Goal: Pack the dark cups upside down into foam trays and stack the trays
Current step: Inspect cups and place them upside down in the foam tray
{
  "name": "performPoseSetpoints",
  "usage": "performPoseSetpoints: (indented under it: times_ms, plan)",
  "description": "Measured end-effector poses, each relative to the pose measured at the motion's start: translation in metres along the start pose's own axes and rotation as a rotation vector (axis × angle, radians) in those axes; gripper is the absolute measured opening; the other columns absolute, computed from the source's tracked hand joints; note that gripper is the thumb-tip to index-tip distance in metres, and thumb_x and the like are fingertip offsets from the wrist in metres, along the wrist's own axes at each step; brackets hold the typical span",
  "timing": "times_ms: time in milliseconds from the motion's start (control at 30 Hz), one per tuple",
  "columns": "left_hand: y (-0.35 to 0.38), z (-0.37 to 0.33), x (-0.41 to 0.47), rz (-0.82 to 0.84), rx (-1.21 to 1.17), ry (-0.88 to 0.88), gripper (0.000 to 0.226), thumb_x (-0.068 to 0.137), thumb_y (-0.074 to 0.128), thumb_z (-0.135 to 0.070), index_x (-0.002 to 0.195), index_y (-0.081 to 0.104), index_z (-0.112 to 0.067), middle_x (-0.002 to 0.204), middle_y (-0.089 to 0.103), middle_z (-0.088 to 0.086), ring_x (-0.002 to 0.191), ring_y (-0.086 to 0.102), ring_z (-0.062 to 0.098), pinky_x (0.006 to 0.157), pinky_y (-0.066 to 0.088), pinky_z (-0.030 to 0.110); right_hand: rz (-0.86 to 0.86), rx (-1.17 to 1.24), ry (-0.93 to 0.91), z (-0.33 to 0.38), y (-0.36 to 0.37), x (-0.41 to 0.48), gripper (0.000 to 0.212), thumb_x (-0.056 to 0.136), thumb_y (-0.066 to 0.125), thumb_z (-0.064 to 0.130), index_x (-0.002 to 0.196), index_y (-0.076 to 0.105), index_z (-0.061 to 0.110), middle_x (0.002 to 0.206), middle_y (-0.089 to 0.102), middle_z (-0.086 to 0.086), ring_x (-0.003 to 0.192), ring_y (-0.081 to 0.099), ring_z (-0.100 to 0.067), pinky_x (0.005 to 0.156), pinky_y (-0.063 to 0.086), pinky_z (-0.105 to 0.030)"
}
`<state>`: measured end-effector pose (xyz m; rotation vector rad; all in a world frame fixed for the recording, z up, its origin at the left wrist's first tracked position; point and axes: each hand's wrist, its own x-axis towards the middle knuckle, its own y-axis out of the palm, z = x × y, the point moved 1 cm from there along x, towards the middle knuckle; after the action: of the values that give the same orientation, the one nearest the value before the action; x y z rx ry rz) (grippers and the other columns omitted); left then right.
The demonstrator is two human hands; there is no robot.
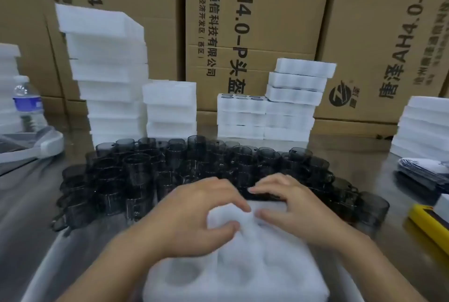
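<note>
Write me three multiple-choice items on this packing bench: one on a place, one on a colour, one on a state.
1. Where does the water bottle stand?
A. far right
B. far left
C. on a cardboard box

2. What colour is the object at the right edge of the view?
A. yellow
B. green
C. red

3. The nearest pockets of the foam tray closest to the camera are:
A. full of cups
B. taped over
C. empty

Answers: 1 B, it stands at the picture's left edge; 2 A, its casing is plainly yellow; 3 C, only white hollows show there.
</note>
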<state>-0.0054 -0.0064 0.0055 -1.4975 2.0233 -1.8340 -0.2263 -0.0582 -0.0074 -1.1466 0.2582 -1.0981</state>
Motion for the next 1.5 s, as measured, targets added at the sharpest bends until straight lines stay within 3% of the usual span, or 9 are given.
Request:
performPoseSetpoints:
  times_ms: [100,200,367,500,633,833,1067,1300,1500]
  plan:
    - [0.02,0.01,0.044,0.321,0.026,-0.088,0.023,0.082,0.064,-0.021,0.104,0.071,-0.024,0.112,0.063,-0.012,0.105,0.057,0.007,0.095,0.044,0.032,0.12,0.033,0.041,-0.005,0.009,0.026,0.015,0.082,0.074,0.029,0.095,0.071,0.034,0.097,0.059,0.016,0.09,0.048,0.004,0.08,0.037,-0.012]
    - [0.034,0.03,0.056,0.289,-0.088,-0.127,0.017,0.078,0.065,-0.007,0.089,0.071,-0.02,0.1,0.065,-0.008,0.094,0.06,0.006,0.089,0.046,0.028,0.104,0.027,0.03,-0.015,0.015,0.037,0.004,0.081,0.073,0.025,0.082,0.072,0.021,0.077,0.059,0.009,0.069,0.052,-0.002,0.067,0.044,-0.021]
    - [0.052,0.051,0.054,0.167,-0.281,-0.145,0.022,0.074,0.066,-0.001,0.07,0.065,-0.023,0.091,0.065,-0.004,0.084,0.061,0.01,0.081,0.05,0.029,0.056,-0.191,-0.024,-0.023,0.03,0.045,0.028,0.075,0.05,0.041,0.076,0.061,0.016,0.075,0.057,0.005,0.07,0.053,-0.015,0.068,0.047,-0.038]
    - [0.054,0.056,0.053,0.131,-0.337,-0.121,0.022,0.071,0.065,0.005,0.068,0.066,-0.016,0.09,0.067,-0.002,0.083,0.063,0.011,0.076,0.05,0.024,0.053,-0.209,-0.034,-0.025,0.032,0.044,0.04,0.065,0.03,0.053,0.073,0.054,0.023,0.071,0.054,0.009,0.066,0.05,-0.009,0.059,0.039,-0.027]
    - [0.048,0.053,0.053,0.083,-0.33,-0.125,0.011,0.076,0.065,-0.005,0.078,0.068,-0.015,0.09,0.072,-0.003,0.084,0.065,0.006,0.076,0.048,0.02,0.102,-0.256,-0.027,-0.022,0.032,0.045,0.023,0.077,0.042,0.046,0.071,0.049,0.025,0.071,0.053,0.007,0.065,0.048,-0.01,0.06,0.038,-0.031]
    - [0.007,0.066,0.045,-0.499,0.094,-0.256,0.024,0.075,0.056,-0.051,0.093,0.056,-0.035,0.094,0.057,-0.019,0.095,0.056,0.005,0.081,0.044,0.028,0.166,-0.402,0.007,-0.01,0.028,0.048,0.024,0.085,0.044,0.036,0.066,0.038,0.022,0.07,0.048,0.007,0.062,0.043,-0.007,0.053,0.027,-0.027]
    - [-0.015,0.102,0.033,-0.133,0.211,-0.7,0.094,0.051,0.069,-0.071,0.124,0.034,-0.025,0.114,0.028,-0.009,0.114,0.033,0.012,0.095,0.037,0.033,0.175,-0.419,-0.027,-0.005,0.029,0.057,0.016,0.085,0.044,0.032,0.073,0.05,0.023,0.077,0.055,0.008,0.075,0.05,-0.016,0.059,0.028,-0.021]
    - [-0.004,0.102,0.033,-0.102,0.175,-0.693,0.075,0.062,0.084,-0.046,0.111,0.03,-0.027,0.114,0.033,-0.007,0.108,0.037,0.014,0.085,0.036,0.028,0.184,-0.195,-0.078,-0.014,0.023,0.042,0.02,0.081,0.059,0.039,0.1,0.062,0.035,0.087,0.053,0.018,0.084,0.047,0.005,0.076,0.028,-0.015]
    - [-0.002,0.097,0.034,-0.17,0.109,-0.673,0.059,0.07,0.079,-0.031,0.106,0.033,-0.026,0.113,0.037,-0.003,0.106,0.044,0.018,0.076,0.037,0.028,0.133,-0.066,-0.033,-0.017,0.016,0.037,0.018,0.076,0.068,0.047,0.087,0.068,0.033,0.097,0.056,0.015,0.079,0.051,0.0,0.071,0.037,-0.008]
